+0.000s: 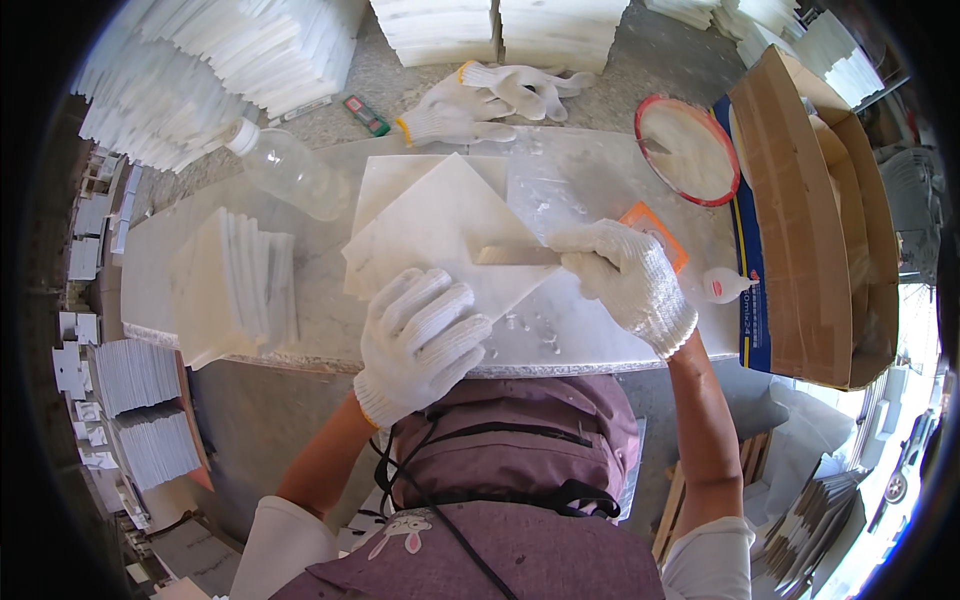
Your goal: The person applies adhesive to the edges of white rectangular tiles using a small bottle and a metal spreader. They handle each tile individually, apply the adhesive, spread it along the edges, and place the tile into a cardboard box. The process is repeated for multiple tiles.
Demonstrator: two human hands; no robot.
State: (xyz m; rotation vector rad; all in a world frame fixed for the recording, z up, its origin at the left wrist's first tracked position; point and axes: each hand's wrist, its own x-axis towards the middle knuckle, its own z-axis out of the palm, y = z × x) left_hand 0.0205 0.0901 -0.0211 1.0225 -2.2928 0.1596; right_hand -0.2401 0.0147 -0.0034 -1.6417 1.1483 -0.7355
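My left hand [418,338] in a white knit glove rests flat on the near corner of a white marble tile [440,225] lying turned like a diamond on the stone slab [590,335]. My right hand [628,280], also gloved, grips a flat metal scraper [515,255] whose blade lies across the tile's right side. A second white tile [385,175] shows under the top one.
A stack of white tiles [235,285] sits at the slab's left, an empty plastic bottle [290,170] behind it. Spare gloves [490,100] lie at the back. A red-rimmed bowl [688,150], a small glue bottle [722,285], an orange pad [650,225] and a cardboard box [800,220] stand at the right.
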